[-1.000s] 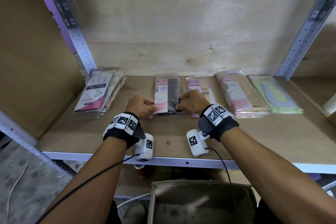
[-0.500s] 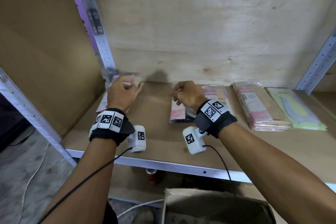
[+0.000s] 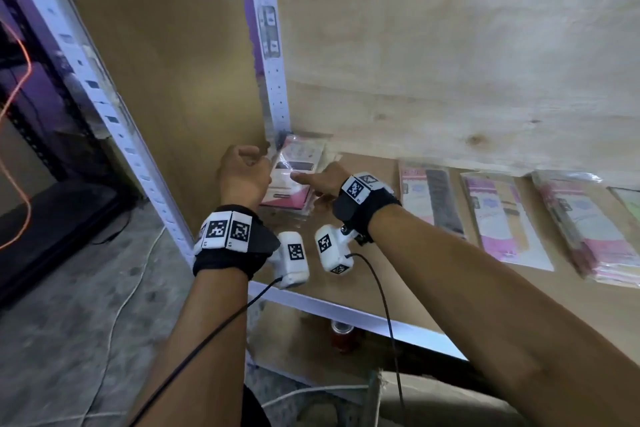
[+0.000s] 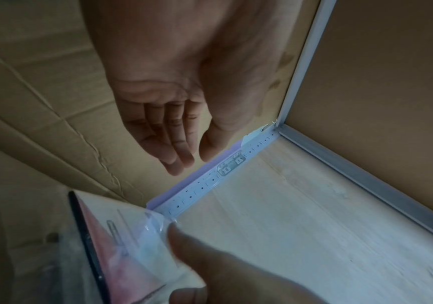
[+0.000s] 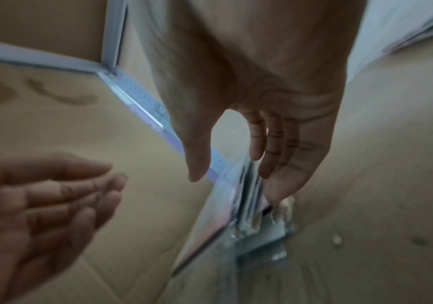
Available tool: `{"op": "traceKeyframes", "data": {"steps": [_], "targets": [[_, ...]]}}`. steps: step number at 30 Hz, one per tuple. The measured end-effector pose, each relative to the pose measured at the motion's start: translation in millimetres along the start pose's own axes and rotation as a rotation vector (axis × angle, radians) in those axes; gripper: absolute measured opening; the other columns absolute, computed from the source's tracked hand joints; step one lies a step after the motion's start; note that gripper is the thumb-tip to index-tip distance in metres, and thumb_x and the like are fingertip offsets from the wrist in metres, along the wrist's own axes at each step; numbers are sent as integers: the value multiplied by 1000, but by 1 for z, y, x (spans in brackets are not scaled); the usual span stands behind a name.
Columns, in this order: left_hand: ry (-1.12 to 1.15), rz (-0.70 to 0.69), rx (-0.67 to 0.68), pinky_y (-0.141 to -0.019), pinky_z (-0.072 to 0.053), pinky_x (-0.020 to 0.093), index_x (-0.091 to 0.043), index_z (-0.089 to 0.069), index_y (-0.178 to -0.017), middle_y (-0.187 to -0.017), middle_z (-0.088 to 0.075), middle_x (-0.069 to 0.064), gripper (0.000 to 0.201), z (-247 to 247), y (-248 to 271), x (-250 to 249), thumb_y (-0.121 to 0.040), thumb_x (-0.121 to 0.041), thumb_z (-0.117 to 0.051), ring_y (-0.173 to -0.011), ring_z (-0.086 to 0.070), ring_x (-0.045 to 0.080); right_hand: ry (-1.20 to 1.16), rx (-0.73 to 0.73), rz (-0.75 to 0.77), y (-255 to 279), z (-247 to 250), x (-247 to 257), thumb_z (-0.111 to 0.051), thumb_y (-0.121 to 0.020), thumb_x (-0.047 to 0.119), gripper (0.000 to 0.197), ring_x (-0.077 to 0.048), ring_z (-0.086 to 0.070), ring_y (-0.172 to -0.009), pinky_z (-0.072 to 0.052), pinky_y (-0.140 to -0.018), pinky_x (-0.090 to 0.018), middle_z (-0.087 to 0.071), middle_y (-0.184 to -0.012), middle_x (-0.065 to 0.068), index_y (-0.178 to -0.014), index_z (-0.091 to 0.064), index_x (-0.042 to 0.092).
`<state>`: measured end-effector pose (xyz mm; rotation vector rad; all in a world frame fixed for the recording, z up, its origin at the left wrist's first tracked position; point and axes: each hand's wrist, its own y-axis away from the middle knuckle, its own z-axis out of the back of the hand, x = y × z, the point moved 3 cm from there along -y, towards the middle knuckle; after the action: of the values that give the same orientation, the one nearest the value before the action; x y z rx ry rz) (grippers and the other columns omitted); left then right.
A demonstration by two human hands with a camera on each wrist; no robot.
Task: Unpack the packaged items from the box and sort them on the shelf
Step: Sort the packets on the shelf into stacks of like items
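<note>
Head view: two hands (image 3: 244, 172) (image 3: 320, 180), five packet piles (image 3: 294, 177).

Left corner: stack of packets (image 3: 294, 173) lies against the rear upright (image 3: 273, 80); cardboard side panel (image 3: 166, 73) closes the left side.
Gap at stack: left hand (image 3: 242, 177) hangs just left of the stack, right hand (image 3: 320, 180) at its right edge; narrow space between them.
Rear: plywood back wall (image 3: 450, 62) blocks further reach.
Right: row of packets (image 3: 502, 215) covers the shelf (image 3: 398, 288) rear; bare board in front of them.
Front: shelf front open; front upright (image 3: 104, 107) stands at the left.
</note>
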<state>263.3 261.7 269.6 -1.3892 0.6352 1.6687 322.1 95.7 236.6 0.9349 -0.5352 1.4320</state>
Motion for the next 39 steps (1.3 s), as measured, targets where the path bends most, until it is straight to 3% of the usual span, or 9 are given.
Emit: {"op": "traceKeyframes", "data": {"steps": [5,9,13,17,21,26,30,33,39], "targets": [[4,46,-21,-78,-62,41,-22,-61,-105,-98,-73,5,22,11,-5,3,-83,-23,-64,-73,-71,24,-129,37,-45,2,-16,-18,-86,-75,27,34,-33,-75,-78,-62,-74,-53,-77,-84,-14,-97,-68,7],[-8,48,1,-79,-62,39,-26,-61,-103,-94,-74,2,21,14,-5,5,-83,-24,-65,-66,-70,18,-172,116,-46,21,-5,-25,-72,-90,13,11,-17,-66,-49,-61,-56,-36,-71,-62,-6,-85,-63,8],[-70,55,193,-81,-61,41,-25,-61,-96,-92,-72,5,12,3,4,3,-87,-20,-66,-71,-67,19,-225,73,36,45,26,-23,-67,-92,4,6,-14,-43,-39,-39,-41,-26,-59,-72,-14,-95,-65,-1],[-270,-29,416,-91,-53,40,-11,-56,-133,-113,-61,9,47,-19,19,0,-89,7,-55,-99,-61,29,-515,22,61,73,62,-19,-65,-92,0,26,-17,-41,-53,-35,-53,-30,-53,-77,-10,-117,-57,2],[-640,-362,449,-108,-42,38,-18,-58,-137,-143,-55,9,53,-45,45,-26,-86,-10,-70,-132,-50,32,-612,46,45,99,101,-21,-61,-96,4,9,-15,-48,-51,-36,-47,-24,-59,-79,-10,-103,-60,10],[-511,-531,313,-106,-40,40,-15,-72,-115,-125,-66,9,28,-85,87,-62,-88,-20,-69,-125,-52,31,-654,28,23,133,152,-40,-54,-100,14,14,-15,-56,-55,-38,-48,-22,-68,-76,-8,-109,-61,6],[-420,-642,277,-84,-47,40,-13,-69,-99,-104,-68,12,22,-117,119,-84,-91,-33,-66,-105,-59,34,-790,-15,51,163,200,-65,-46,-104,22,20,-18,-56,-61,-35,-56,-25,-66,-74,-7,-108,-62,10],[-229,-697,401,-79,-56,41,-19,-72,-101,-94,-75,1,26,-142,144,-98,-89,-41,-65,-86,-69,27,-832,-113,68,183,233,-88,-43,-104,24,25,-19,-56,-62,-40,-57,-26,-67,-75,-8,-99,-64,10],[55,-608,688,-77,-57,34,-23,-75,-101,-95,-78,-5,14,-201,194,-102,-89,-28,-73,-86,-73,20,-786,-275,57,218,268,-144,-42,-98,7,20,-15,-31,-54,-28,-49,-23,-38,-60,0,-82,-51,15]]}}
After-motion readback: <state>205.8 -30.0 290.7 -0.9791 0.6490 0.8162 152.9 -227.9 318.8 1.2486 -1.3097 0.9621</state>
